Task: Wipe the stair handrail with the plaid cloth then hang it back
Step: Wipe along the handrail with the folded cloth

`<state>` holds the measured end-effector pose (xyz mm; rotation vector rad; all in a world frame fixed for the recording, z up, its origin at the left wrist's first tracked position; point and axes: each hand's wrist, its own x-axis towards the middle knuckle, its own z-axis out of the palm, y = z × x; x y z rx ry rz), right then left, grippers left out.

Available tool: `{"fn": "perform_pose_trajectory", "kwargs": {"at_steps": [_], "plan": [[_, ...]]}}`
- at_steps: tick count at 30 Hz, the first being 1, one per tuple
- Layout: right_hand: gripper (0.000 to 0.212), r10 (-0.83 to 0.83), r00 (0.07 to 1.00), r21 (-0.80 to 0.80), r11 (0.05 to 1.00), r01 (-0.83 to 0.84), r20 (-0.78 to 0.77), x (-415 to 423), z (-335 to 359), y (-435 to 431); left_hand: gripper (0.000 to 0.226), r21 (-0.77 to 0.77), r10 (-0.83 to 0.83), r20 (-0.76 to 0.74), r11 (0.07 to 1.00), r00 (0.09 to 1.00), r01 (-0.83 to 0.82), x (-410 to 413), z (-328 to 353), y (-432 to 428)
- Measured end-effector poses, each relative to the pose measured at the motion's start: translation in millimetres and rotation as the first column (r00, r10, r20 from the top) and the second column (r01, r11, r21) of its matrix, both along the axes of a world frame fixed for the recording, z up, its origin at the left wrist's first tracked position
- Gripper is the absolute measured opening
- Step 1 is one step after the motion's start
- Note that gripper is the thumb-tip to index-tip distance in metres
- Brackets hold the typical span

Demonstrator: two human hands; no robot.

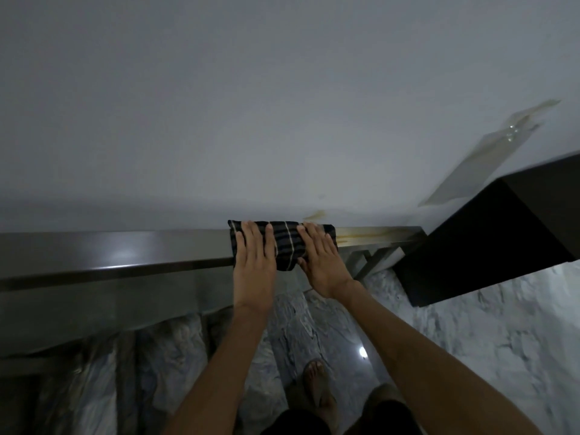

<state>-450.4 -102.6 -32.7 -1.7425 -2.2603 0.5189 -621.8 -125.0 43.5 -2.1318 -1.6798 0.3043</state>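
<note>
The dark plaid cloth [285, 243], with pale stripes, lies draped over the flat top of the dark handrail [119, 255]. Its lower edge hangs over the near side of the rail. My left hand [255, 255] rests flat on the left part of the cloth, fingers stretched out. My right hand [323, 259] presses flat on the right part, thumb hooked under the cloth's near edge. Both hands cover the cloth's ends; only its middle and far corners show.
A plain white wall [282, 120] rises right behind the rail. A dark box-shaped post [489, 237] stands at the rail's right end. Yellowish stains [373, 235] mark the rail there. Marble steps [175, 356] and floor lie below, with my sandalled foot [317, 384].
</note>
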Motion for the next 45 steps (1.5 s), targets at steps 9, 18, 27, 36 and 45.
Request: {"fn": "perform_pose_trajectory", "kwargs": {"at_steps": [9, 18, 27, 36, 45], "plan": [[0.066, 0.000, 1.000, -0.020, 1.000, 0.000, -0.029, 58.1, -31.7, 10.1, 0.081, -0.034, 0.016, -0.004, 0.999, 1.000, -0.016, 59.4, -37.3, 15.5], [0.067, -0.018, 0.999, -0.036, 0.999, 0.016, -0.049, 107.0, -64.7, 18.9, 0.079, -0.055, 0.004, 0.013, 0.998, 1.000, -0.003, 110.0, -71.0, 25.6], [0.067, -0.007, 0.999, -0.041, 0.999, 0.005, -0.049, 165.6, -103.7, 31.8, 0.084, -0.020, 0.045, -0.023, 0.999, 0.999, -0.045, 170.2, -113.8, 36.0], [0.067, -0.018, 0.999, -0.029, 0.999, 0.016, -0.050, 243.8, -159.5, 48.2, 0.087, -0.020, 0.062, -0.100, 0.998, 0.993, -0.064, 252.1, -169.9, 51.2], [0.066, -0.021, 0.999, -0.021, 1.000, 0.020, -0.045, 307.3, -202.4, 60.5, 0.089, 0.004, 0.015, -0.116, 1.000, 0.993, -0.015, 311.6, -216.7, 62.5]]}}
